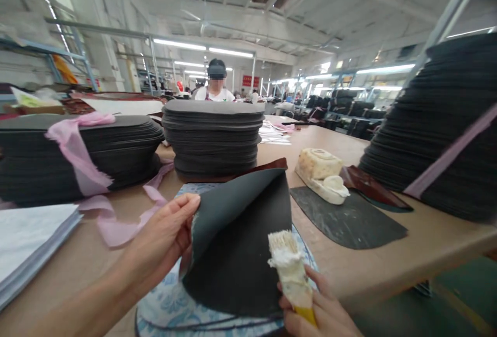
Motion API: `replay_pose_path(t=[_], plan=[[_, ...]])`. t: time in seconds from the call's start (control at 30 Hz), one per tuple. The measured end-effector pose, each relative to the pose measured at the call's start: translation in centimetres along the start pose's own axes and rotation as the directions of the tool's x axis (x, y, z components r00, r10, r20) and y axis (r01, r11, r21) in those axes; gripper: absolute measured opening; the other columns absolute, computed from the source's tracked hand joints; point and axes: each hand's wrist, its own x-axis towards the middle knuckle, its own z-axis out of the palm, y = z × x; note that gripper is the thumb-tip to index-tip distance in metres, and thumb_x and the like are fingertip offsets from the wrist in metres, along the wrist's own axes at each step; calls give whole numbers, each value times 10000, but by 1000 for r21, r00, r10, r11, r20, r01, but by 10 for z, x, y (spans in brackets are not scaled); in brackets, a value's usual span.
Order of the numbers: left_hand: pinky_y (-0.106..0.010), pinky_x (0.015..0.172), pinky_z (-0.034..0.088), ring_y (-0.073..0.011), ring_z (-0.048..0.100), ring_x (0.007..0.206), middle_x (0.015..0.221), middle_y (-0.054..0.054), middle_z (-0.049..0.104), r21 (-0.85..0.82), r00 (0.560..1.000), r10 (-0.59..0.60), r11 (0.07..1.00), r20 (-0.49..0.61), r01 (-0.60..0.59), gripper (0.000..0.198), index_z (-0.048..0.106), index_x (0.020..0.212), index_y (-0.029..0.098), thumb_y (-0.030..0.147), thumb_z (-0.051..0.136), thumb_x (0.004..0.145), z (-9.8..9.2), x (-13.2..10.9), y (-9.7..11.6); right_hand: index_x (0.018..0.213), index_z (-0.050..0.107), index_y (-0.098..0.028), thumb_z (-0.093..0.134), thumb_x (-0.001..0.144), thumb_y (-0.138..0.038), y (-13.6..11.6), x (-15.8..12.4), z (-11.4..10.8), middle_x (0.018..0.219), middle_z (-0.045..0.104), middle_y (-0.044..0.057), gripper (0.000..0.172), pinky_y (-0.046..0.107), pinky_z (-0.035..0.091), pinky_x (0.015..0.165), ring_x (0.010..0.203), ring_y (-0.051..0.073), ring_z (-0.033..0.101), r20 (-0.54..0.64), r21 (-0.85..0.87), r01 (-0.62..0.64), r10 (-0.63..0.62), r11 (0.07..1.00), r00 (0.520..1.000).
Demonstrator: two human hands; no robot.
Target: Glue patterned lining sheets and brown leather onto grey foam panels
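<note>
My left hand (165, 236) pinches the edge of a dark grey sheet piece (236, 244) and lifts it so it curls up off a blue-and-white patterned board (166, 301). My right hand (322, 308) is closed round the yellow handle of a glue brush (291, 267), whose bristles are coated in white paste and point up in front of the lifted piece. A paste-crusted glue pot (322, 174) sits on the table to the right, on a flat dark sheet (349, 220).
Tall stacks of dark pieces stand at the left (77, 156), centre (213, 137) and right (438, 130), some tied with pink ribbon (81, 158). A pile of white paper (27, 244) lies at the near left. A person (215, 86) sits behind the centre stack.
</note>
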Motion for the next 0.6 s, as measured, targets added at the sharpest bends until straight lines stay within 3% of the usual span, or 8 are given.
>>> replay_pose_path(t=[0.17,0.27,0.33,0.37,0.47,0.6], plan=[[-182,547,442,-89,548,563,617,29,588,110,997,-74,991,21,71,338,543,686,150,370,776,577,-21,27,-24,854,631,-263,442,840,-142,17,-5,-18,759,690,-2,224,299,517,841,671,156,666,51,111,-236,232,965,971],[-185,549,433,-88,546,563,612,27,590,148,983,-175,975,64,164,377,528,686,151,401,785,569,-28,39,-40,962,627,-283,498,825,-209,28,2,-44,842,699,17,203,284,550,734,729,193,673,77,192,-395,387,898,919],[-157,507,391,-56,496,512,591,45,567,158,975,-185,974,123,165,364,525,694,153,407,767,600,-25,44,-45,1129,560,-293,496,840,-256,41,8,-68,866,698,31,298,291,549,717,752,201,672,60,193,-508,506,840,860],[-144,477,361,-43,467,485,574,54,554,167,972,-177,974,153,151,360,529,700,154,412,761,606,-21,46,-46,1210,502,-291,484,853,-289,49,12,-80,844,695,36,357,298,545,712,728,197,669,45,191,-584,587,789,808],[-140,420,295,-39,415,439,521,61,529,259,963,-153,961,221,93,372,548,703,156,448,751,593,-6,55,-48,1337,367,-237,416,873,-435,77,18,-108,670,648,19,507,286,514,555,485,149,579,-30,269,-777,811,569,584],[-145,399,275,-48,405,406,445,64,489,401,953,-149,915,265,31,389,545,659,158,475,752,571,-1,71,-58,1291,425,-161,368,855,-540,115,13,-120,503,506,-31,581,214,325,369,369,93,385,-41,500,-788,919,358,392]])
